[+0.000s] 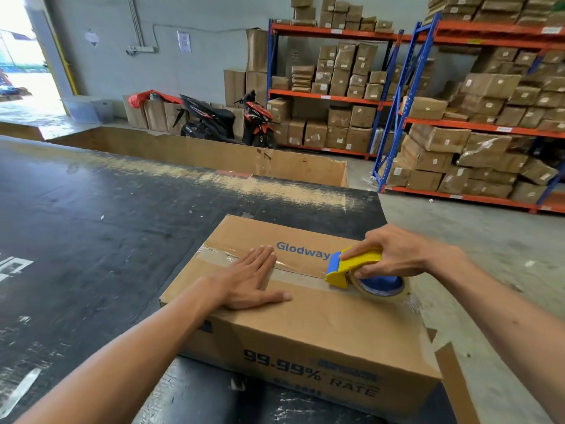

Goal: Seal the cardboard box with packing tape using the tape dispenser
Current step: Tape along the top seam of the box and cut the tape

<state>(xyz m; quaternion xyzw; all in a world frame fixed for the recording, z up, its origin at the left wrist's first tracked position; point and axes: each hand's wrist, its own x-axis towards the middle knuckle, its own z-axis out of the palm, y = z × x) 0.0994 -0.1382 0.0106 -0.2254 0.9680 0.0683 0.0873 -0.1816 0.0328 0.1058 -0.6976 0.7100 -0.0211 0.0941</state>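
Observation:
A brown cardboard box (305, 325) printed "Glodway" lies on a black worktable (91, 228). Clear packing tape (226, 254) runs along its top centre seam from the left end. My left hand (253, 278) lies flat on the taped seam, fingers spread, holding nothing. My right hand (394, 250) grips a yellow and blue tape dispenser (354, 267), which sits on the seam near the box's right end. Its tape roll (380, 287) rests against the box top.
An open cardboard tray (214, 154) stands beyond the table's far edge. Two motor scooters (226, 120) are parked by the back wall. Blue and orange racks (458, 123) full of boxes fill the right side. Concrete floor lies right of the table.

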